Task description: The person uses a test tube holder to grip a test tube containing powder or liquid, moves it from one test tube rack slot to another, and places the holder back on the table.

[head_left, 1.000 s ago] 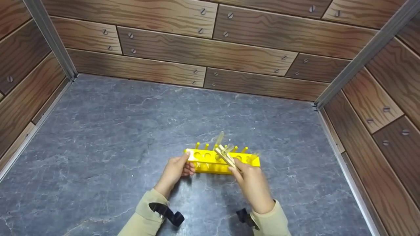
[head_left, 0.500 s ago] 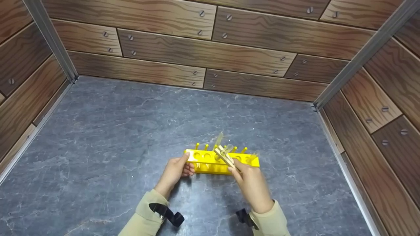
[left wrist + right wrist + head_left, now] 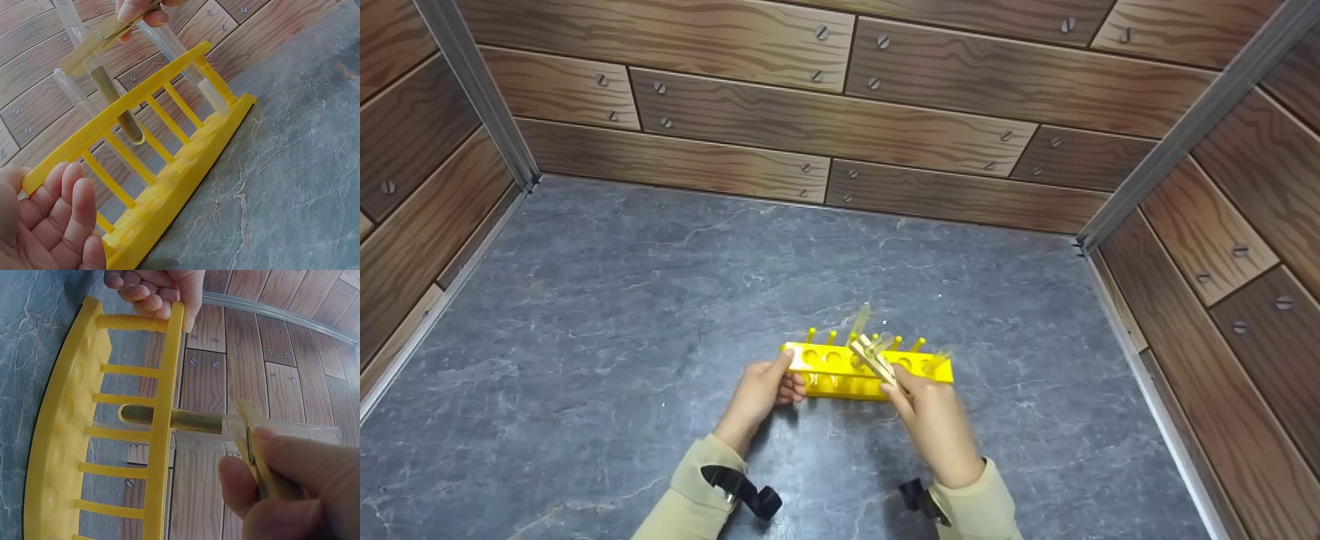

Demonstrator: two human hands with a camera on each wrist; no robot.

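A yellow test tube rack (image 3: pixel 844 385) stands on the grey surface, with holes in its top bar and pegs along the back. My left hand (image 3: pixel 757 390) grips its left end, thumb on top and fingers curled below. A wooden test tube holder (image 3: pixel 875 360) is pinched in my right hand (image 3: pixel 941 420). Its jaws clasp a test tube (image 3: pixel 197 422) of brownish-yellow liquid. That tube passes through a hole in the top bar; in the left wrist view its rounded bottom hangs above the rack's base (image 3: pixel 191 174).
Another tube (image 3: pixel 937 361) sits in the rack's right end, with whitish contents (image 3: pixel 211 93) low in it. At the back pegs a clear tube (image 3: pixel 860 319) rises. Wood-patterned walls (image 3: pixel 735 105) enclose the surface at the back and both sides.
The head view has tilted very slightly. Both hands, the rack and the clasped tube keep their places.
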